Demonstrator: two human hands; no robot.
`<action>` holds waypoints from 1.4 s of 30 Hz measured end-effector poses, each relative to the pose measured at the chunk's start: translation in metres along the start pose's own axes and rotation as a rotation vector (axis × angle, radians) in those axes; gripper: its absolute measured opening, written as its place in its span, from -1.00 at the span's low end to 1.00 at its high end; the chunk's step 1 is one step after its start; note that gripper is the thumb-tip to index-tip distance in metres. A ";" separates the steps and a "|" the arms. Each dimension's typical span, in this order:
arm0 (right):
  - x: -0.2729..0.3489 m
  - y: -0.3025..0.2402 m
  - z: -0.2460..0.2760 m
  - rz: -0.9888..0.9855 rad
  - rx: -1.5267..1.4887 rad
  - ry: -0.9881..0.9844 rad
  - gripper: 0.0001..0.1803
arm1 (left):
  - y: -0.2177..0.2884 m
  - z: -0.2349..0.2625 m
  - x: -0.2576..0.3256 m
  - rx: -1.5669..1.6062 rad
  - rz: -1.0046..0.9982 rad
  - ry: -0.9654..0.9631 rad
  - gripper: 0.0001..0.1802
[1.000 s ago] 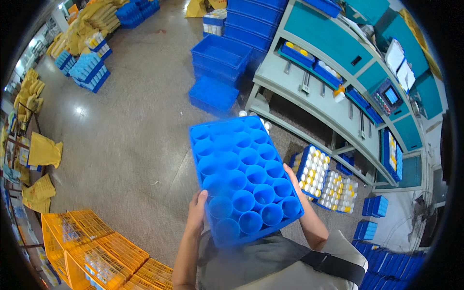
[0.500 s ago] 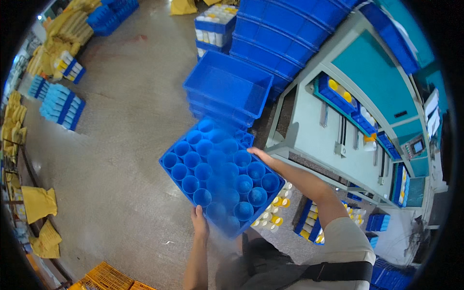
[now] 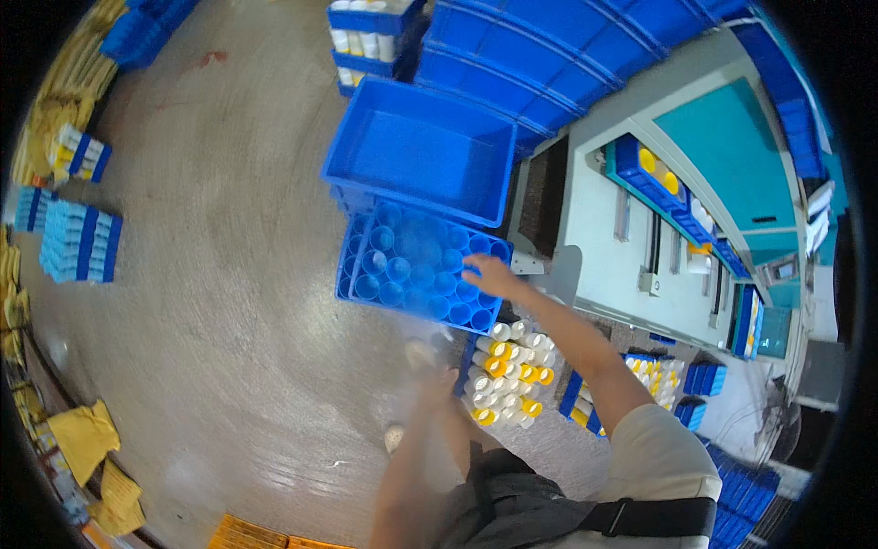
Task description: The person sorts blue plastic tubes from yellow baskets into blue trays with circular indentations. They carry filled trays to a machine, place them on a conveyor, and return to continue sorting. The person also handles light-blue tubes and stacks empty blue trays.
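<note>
A blue crate [image 3: 410, 309] packed with round blue cups stands just in front of an empty blue crate [image 3: 421, 151]. It appears to rest on a similar cup-filled crate whose left edge shows. My right hand [image 3: 492, 276] is over the cups at the crate's right side, thumb and fingers apart, with nothing visible in it. My left hand [image 3: 441, 382] is away from the crate, low in front of my legs. A hazy patch blurs its fingers and the middle cups.
Beside my feet sits a crate of white and yellow cups [image 3: 508, 375]. Tall blue crates [image 3: 540, 55] are stacked behind. A pale machine [image 3: 640, 247] with teal panels stands at the right. Yellow sacks [image 3: 82, 439] and light-blue stacks [image 3: 78, 240] line the left.
The cup-filled crate, gripped between both hands earlier, is now set down farther forward. My left hand has come off it and back toward me; my right hand has moved above its cups.
</note>
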State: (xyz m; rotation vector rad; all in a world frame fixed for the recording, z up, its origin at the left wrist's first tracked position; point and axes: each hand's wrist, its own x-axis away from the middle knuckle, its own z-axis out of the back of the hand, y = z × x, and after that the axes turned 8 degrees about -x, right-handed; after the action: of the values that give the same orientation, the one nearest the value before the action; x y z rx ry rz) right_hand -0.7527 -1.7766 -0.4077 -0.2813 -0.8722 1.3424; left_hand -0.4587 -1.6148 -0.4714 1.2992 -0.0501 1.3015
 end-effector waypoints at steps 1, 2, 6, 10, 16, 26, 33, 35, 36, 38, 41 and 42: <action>0.029 -0.002 -0.009 0.039 -0.069 -0.014 -0.50 | -0.016 0.004 0.008 0.076 0.039 -0.016 -0.52; 0.060 -0.005 -0.021 0.010 -0.116 -0.009 -0.50 | -0.037 0.009 0.016 0.151 0.079 -0.028 -0.54; 0.198 -0.007 -0.074 -0.307 -0.103 -0.060 -0.45 | -0.146 0.061 0.046 0.258 0.291 0.095 -0.57; 0.362 -0.006 -0.147 -0.454 -0.169 0.072 -0.50 | -0.255 0.153 0.111 0.193 0.155 -0.041 -0.80; 0.612 -0.034 -0.316 -0.908 -0.419 0.217 -0.44 | -0.230 0.143 0.112 -0.395 0.325 -0.344 -0.82; 0.887 -0.081 -0.566 -1.187 -1.404 0.662 -0.55 | 0.009 -0.135 0.158 -0.918 -0.150 -0.615 -0.82; 1.056 -0.029 -0.600 -1.393 -1.439 0.760 -0.50 | 0.045 -0.368 0.315 -1.070 -0.300 -0.653 -0.82; 1.113 -0.005 -0.595 -1.515 -1.199 0.648 -0.51 | 0.051 -0.422 0.368 -1.079 -0.326 -0.695 -0.82; 1.140 0.011 -0.592 -1.497 -1.228 0.727 -0.53 | 0.053 -0.448 0.392 -1.083 -0.339 -0.715 -0.81; 1.191 0.051 -0.585 -1.505 -1.320 0.839 -0.55 | 0.057 -0.500 0.433 -1.091 -0.349 -0.753 -0.81; 1.255 0.136 -0.571 -1.446 -1.341 0.888 -0.57 | 0.061 -0.581 0.471 -1.102 -0.341 -0.772 -0.81; 1.274 0.166 -0.566 -1.393 -1.372 0.959 -0.59 | 0.062 -0.609 0.478 -1.112 -0.330 -0.773 -0.81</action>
State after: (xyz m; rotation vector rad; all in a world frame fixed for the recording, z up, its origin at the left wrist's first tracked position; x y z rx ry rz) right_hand -0.5140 -0.3931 -0.3996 -0.9984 -0.6981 -0.8292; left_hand -0.6967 -0.8875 -0.3400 0.6878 -0.9233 0.2720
